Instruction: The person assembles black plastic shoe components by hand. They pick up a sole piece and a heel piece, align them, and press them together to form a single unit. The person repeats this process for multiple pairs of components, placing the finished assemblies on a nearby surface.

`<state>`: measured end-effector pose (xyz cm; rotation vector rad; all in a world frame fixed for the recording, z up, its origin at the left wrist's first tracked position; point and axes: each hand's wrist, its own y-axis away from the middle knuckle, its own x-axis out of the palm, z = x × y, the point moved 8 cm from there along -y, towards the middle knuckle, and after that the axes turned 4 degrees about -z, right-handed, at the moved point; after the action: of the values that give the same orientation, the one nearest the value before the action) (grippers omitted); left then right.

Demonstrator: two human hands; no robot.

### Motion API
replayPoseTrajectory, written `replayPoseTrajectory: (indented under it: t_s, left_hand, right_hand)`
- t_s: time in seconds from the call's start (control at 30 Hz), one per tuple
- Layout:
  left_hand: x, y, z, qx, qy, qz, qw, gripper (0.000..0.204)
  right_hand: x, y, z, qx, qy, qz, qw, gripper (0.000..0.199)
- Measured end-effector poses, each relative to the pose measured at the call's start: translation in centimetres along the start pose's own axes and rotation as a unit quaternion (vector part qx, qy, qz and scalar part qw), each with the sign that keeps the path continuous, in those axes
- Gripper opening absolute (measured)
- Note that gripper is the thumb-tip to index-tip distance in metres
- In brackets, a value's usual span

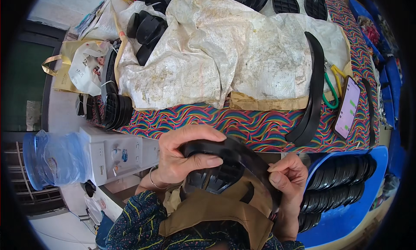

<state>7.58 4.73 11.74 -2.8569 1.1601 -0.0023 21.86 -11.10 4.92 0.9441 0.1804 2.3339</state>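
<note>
At the lower edge, patterned sleeves (138,219) flank a brown apron (212,213). The left hand (175,157) comes up from the lower left, wrist bent inward, its thumb and fingers clamped on a treaded black sole (225,176) held above the apron. A black strip (253,159) arches from there to the right hand (288,176), raised with the thumb and forefinger pinching its edge; whether strip and sole are joined is unclear. Beside the right forearm, a blue bin (376,198) holds rows of black soles (336,172). Beyond lies the cloth-covered tabletop (208,122), with a phone (348,108), green-handled scissors (331,94), a long black strip (315,89) and a stained white sheet (268,55).
</note>
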Motion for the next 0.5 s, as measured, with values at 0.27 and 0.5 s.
replayPoseTrajectory:
  t_s: [0.27, 0.5]
  left_hand:
    - [0.7, -0.4, 3.7, -0.099, 0.106, -0.112, 0.983, 0.042]
    - [1.3, -1.1, 4.8, -0.088, 0.144, -0.131, 0.977, 0.045]
  right_hand:
    - [0.2, -0.3, -3.7, -0.061, -0.007, -0.028, 0.998, 0.011]
    - [0.8, -0.9, -4.3, -0.117, -0.022, -0.051, 0.992, 0.008]
